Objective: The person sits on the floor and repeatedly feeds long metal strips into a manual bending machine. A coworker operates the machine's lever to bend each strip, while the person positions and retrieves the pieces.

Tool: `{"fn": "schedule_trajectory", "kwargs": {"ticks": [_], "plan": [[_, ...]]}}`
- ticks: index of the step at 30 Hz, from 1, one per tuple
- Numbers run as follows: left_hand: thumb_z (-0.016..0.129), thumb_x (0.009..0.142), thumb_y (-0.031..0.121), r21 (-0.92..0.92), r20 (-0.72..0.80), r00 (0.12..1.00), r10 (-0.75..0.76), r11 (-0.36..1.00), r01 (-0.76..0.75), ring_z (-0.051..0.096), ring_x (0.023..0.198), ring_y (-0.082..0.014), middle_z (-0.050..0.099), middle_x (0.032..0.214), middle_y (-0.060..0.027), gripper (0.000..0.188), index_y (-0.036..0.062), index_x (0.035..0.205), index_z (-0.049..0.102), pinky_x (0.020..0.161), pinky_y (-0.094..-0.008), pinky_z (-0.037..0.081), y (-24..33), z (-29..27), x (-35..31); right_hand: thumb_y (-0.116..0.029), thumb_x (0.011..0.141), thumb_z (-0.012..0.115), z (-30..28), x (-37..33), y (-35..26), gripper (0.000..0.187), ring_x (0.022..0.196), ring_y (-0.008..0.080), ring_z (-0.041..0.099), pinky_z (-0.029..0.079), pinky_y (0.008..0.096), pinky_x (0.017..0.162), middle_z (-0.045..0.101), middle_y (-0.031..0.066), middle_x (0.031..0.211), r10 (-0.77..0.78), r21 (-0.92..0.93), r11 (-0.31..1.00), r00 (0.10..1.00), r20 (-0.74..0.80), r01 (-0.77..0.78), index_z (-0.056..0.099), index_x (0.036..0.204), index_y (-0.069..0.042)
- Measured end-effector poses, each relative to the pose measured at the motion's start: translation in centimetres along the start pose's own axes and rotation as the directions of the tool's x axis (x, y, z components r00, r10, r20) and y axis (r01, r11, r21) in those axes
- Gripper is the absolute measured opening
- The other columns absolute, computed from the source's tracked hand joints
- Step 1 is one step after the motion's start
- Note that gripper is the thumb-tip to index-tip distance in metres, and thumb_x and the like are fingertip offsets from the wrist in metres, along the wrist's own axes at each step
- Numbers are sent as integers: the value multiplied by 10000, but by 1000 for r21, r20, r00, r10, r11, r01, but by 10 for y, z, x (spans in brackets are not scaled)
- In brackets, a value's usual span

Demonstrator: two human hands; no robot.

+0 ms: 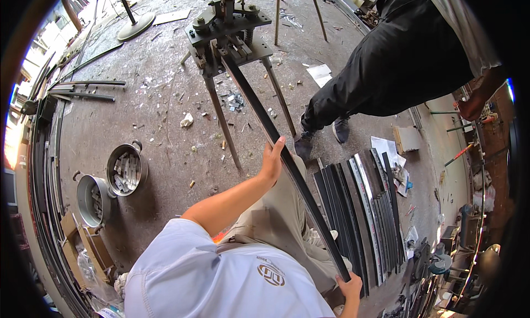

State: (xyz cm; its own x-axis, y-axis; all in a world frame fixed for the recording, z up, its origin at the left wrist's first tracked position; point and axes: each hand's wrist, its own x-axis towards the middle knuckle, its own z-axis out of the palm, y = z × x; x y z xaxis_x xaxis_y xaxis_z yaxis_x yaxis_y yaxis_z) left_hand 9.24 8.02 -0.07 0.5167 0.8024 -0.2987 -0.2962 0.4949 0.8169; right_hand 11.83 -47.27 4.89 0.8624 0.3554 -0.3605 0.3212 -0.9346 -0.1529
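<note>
A long dark metal profile bar slants across in front of me. Its far end sits in the metal punch press, which stands on thin legs. My left hand is closed round the bar near its middle, thumb up along the side. At the near end, my right hand grips the bar by its tip. What the far end touches inside the press is too small to tell.
Several dark and silver profiles lie side by side on the floor at my right. Another person stands beyond them. Two metal pots with cut pieces stand at left, near a cardboard box. Scraps litter the floor under the press.
</note>
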Motion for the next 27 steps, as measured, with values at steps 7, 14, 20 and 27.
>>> {"fn": "schedule_trajectory", "kwargs": {"ticks": [7, 14, 20, 27], "plan": [[572, 1035, 551, 30, 22, 999, 37, 999, -37, 688, 682, -195, 681, 733, -87, 467, 93, 1021, 478, 643, -309, 475, 5, -1, 10, -402, 710, 882, -21, -4, -22, 399, 768, 425, 698, 542, 499, 722, 709, 199, 756, -38, 12, 999, 997, -66, 38, 734, 814, -46], [547, 1035, 563, 170, -35, 999, 28, 985, -22, 667, 605, -192, 695, 702, -114, 507, 62, 984, 495, 549, -303, 461, 21, -9, 44, -454, 688, 877, -60, 2, -58, 495, 824, 489, 670, 535, 532, 757, 685, 260, 778, 14, -72, 997, 1000, 4, -13, 701, 804, -6], [572, 1036, 534, 119, -15, 999, 33, 992, -31, 693, 640, -209, 690, 736, -112, 481, 63, 980, 497, 556, -323, 489, 24, -14, 54, -488, 686, 865, -59, 7, -59, 555, 842, 511, 658, 531, 543, 770, 676, 288, 792, -24, -76, 997, 1000, -16, 23, 701, 825, 24], [600, 1029, 535, 83, 13, 999, 42, 996, -43, 713, 681, -256, 679, 786, -134, 501, 60, 1064, 445, 601, -373, 561, 0, -19, 72, -415, 702, 868, -68, 17, -58, 426, 729, 461, 680, 543, 521, 689, 683, 218, 701, -157, -131, 981, 982, -109, 142, 670, 723, -39]]}}
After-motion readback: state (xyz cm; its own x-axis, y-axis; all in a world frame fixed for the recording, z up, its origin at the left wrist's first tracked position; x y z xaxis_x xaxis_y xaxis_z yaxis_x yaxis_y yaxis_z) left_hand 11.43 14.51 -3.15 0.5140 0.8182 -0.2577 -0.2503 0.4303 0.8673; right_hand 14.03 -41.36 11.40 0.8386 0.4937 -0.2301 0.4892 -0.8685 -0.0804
